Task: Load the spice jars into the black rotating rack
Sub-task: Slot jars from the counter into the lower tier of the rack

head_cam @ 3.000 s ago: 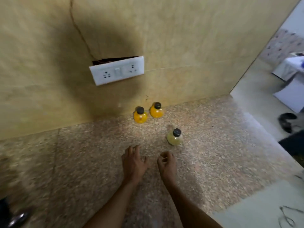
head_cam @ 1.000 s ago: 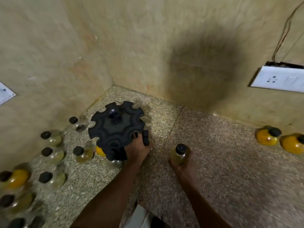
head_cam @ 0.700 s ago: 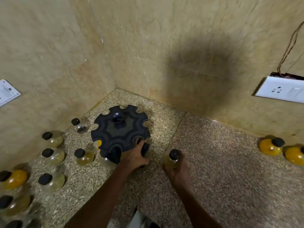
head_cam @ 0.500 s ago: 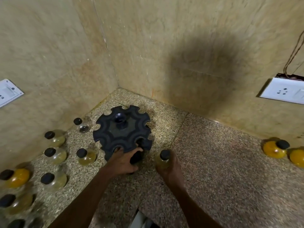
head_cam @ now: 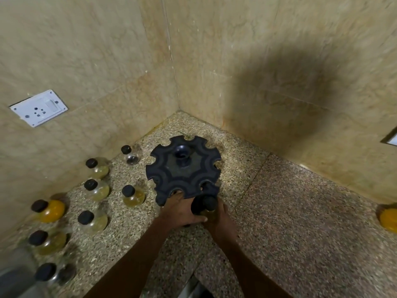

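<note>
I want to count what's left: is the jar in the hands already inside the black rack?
Not yet. The jar sits at the rack's near edge, gripped by the right hand.

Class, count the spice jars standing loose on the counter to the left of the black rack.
8: clear jar nearest the corner; pale jars; orange jar; dark jar nearest. The frame edge may hide more.

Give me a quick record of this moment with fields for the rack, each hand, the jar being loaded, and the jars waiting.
rack: black rack upright in the counter corner; top slots look empty
left hand: left hand grips the rack's near edge
right hand: right hand holds a jar
jar being loaded: pale yellow jar, black cap, at the rack's near edge
waiting jars: group of jars left of the rack; orange jar at far right
</note>
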